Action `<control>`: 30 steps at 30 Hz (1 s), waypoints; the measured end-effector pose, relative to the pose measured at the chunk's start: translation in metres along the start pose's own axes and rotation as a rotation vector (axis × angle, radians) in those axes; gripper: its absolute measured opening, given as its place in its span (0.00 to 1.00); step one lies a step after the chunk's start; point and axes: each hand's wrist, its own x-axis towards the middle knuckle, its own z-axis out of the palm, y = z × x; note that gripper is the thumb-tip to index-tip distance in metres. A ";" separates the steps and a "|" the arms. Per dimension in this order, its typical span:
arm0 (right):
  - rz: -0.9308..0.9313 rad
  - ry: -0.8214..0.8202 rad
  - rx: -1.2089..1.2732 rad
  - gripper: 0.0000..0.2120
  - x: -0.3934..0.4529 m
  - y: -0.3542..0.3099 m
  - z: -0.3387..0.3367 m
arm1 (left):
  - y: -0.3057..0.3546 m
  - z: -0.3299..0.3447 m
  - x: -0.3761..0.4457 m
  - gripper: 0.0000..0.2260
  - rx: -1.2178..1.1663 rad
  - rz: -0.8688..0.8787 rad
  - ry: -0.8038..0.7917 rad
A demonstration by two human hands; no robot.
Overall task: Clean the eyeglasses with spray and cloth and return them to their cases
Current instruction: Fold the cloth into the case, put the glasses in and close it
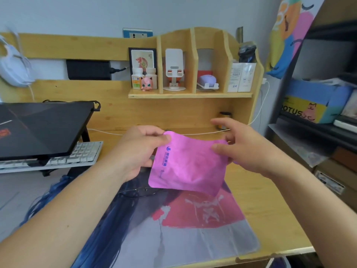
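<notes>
Head view: my left hand (139,149) and right hand (245,149) pinch the pink cloth's (188,165) top corners; glasses (139,191) lie at seven o'clock below it.

Pink cloth (188,165) pinched between left hand (139,149) and right hand (245,147) above eyeglasses (138,191).

The pink cloth (188,165) I'm holding looks like soft, smooth microfibre with a faint sheen and blue print along one edge. Under it my desk mat (173,229) is matt printed fabric, lying on the pale wooden desk (270,209) with its visible grain and light satin finish. The eyeglasses (138,191) on the mat have a thin dark frame, and the laptop lid (42,126) is glossy black.
</notes>
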 end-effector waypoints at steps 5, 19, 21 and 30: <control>0.074 0.036 -0.086 0.04 0.007 0.004 -0.018 | 0.008 -0.001 0.006 0.04 0.012 0.073 -0.035; -0.192 0.104 0.064 0.05 0.027 -0.022 -0.005 | 0.042 0.042 0.022 0.07 0.444 0.331 -0.211; -0.121 0.133 0.126 0.02 0.024 -0.014 -0.008 | 0.027 0.033 0.015 0.07 0.402 0.189 -0.331; 0.053 0.122 0.363 0.07 0.024 0.021 -0.021 | 0.010 0.008 0.032 0.02 0.062 0.033 -0.179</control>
